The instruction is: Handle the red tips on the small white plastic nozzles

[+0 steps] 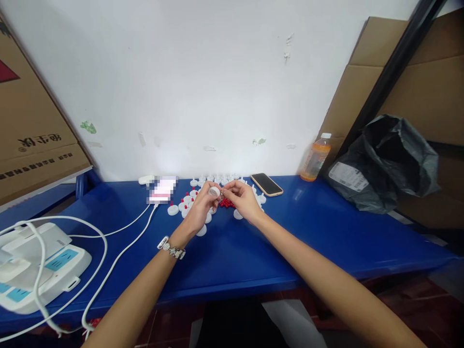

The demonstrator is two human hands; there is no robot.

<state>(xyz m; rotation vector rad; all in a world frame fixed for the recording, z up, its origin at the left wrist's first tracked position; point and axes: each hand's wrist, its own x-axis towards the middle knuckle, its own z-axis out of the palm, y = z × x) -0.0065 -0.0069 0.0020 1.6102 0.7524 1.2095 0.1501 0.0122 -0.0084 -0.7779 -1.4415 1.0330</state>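
My left hand (200,209) holds a small white plastic cap (214,191) up between its fingertips, above the blue table (275,241). My right hand (242,198) meets it from the right, fingertips pinched at the cap; whether they hold a small part is too small to tell. Under both hands lie several white caps (173,210) and a little heap of small red pieces (226,203). More white caps stand in a row (217,178) by the wall. A bracelet (171,249) is on my left wrist.
A phone (266,184) lies right of the caps, an orange drink bottle (315,157) beyond it, then a black plastic bag (387,162) and cardboard. At left are white power strips (39,266) with white cables (119,251), and a cardboard box (32,130).
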